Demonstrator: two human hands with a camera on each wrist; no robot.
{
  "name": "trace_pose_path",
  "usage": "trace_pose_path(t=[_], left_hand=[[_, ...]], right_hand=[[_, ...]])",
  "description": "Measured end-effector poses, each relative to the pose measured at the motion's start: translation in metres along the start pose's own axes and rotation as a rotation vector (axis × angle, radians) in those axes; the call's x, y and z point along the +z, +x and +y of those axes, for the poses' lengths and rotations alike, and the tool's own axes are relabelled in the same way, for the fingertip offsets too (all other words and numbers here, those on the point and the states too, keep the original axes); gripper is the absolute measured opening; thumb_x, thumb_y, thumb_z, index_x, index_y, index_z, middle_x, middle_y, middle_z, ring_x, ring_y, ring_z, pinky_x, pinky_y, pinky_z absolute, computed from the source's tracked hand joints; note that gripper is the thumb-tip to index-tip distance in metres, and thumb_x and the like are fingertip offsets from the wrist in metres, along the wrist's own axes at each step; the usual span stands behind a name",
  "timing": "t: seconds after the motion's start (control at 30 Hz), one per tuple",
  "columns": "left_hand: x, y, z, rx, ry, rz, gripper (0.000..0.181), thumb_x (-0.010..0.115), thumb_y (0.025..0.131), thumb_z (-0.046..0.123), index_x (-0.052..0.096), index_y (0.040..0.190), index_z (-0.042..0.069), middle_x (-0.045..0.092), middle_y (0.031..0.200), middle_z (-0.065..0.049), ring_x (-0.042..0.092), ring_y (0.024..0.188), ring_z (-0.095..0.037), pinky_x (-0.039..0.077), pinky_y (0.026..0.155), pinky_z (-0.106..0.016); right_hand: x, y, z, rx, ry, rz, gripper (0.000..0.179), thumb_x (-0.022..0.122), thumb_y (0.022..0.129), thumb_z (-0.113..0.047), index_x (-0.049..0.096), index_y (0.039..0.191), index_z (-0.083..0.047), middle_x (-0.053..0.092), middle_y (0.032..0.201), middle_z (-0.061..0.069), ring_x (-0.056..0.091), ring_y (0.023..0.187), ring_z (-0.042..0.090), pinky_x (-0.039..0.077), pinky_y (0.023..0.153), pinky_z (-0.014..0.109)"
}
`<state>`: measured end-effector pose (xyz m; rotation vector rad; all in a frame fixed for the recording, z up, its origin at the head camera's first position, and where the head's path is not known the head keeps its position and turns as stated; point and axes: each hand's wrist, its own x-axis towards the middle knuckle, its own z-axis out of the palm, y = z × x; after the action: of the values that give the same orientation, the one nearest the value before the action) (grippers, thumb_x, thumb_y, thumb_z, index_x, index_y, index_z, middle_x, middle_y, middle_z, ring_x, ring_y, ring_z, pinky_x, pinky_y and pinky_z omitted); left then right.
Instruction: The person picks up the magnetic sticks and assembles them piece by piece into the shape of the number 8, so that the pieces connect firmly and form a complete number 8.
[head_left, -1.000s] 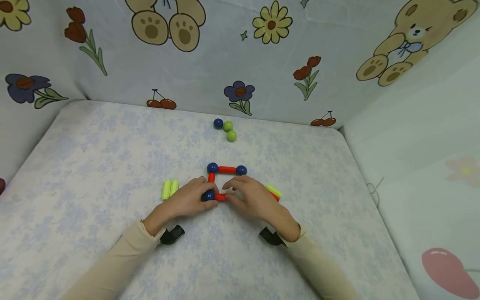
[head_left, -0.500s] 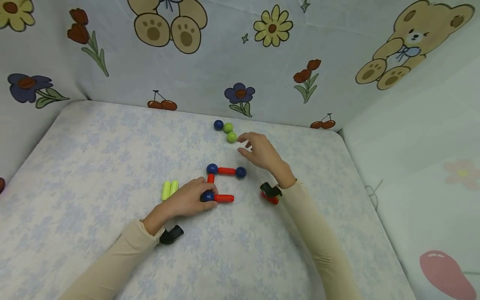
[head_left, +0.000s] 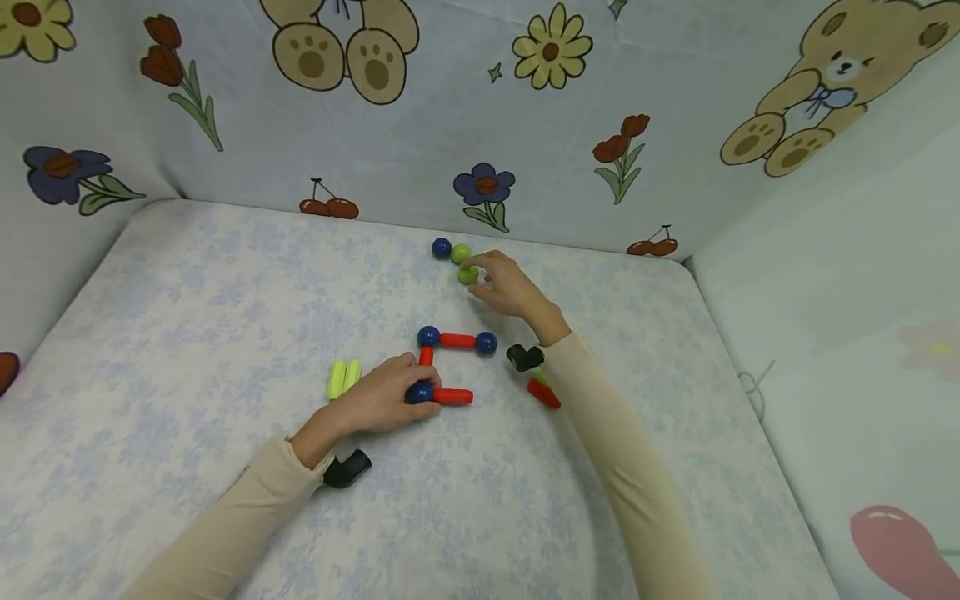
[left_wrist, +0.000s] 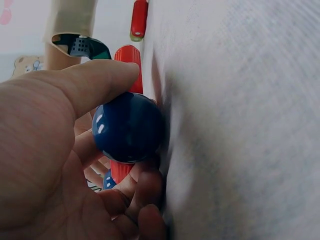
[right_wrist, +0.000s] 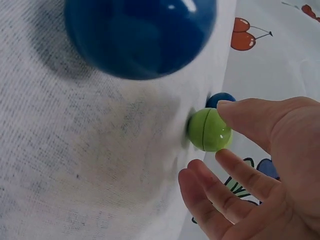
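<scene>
One blue ball (left_wrist: 129,129) is clamped in fingers of L hand (head_left: 384,395); R hand (head_left: 512,287), fingers apart, nr. green ball (right_wrist: 207,131).

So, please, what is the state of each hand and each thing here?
Left hand, gripping near blue ball
Right hand, fingers parted at near green ball
Stick frame, right side missing
Two left yellow sticks, lying side by side
Right red stick, loose
Right yellow stick, mostly hidden
Far blue ball, loose
Far green ball, loose
</scene>
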<state>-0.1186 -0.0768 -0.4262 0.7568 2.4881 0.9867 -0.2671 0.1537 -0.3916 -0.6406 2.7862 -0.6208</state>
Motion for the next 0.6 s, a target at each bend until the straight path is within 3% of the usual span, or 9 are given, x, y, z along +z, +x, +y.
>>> trace_pose_path(t=[0.3,0.6], left_hand=[[-0.0013,-0.0009,0.0005,-0.009,-0.002,0.006,0.015,0.073,0.092,0.031,0.067,0.102,0.021,0.051,0.094,-0.004,0.046,0.083,-0.018,0.037,0.071,-0.030],[0.0005,-0.0008,-0.0009,0.008,-0.006,0.019,0.014,0.073,0.091,0.030,0.066,0.100,0.022,0.050,0.092,-0.003,0.046,0.083,-0.018,0.037,0.071,-0.030]], right_hand=[[0.0030,-0.0018,-0.0010,0.050,0.005,0.004,0.028,0.060,0.100,-0.013,0.064,0.128,-0.013,0.049,0.138,0.016,0.059,0.113,0.030,0.051,0.095,0.042],[0.0058,-0.0007,0.0008,0.041,-0.048,0.028,0.037,0.055,0.101,-0.010,0.057,0.138,-0.014,0.052,0.135,0.018,0.054,0.118,0.031,0.048,0.096,0.045]])
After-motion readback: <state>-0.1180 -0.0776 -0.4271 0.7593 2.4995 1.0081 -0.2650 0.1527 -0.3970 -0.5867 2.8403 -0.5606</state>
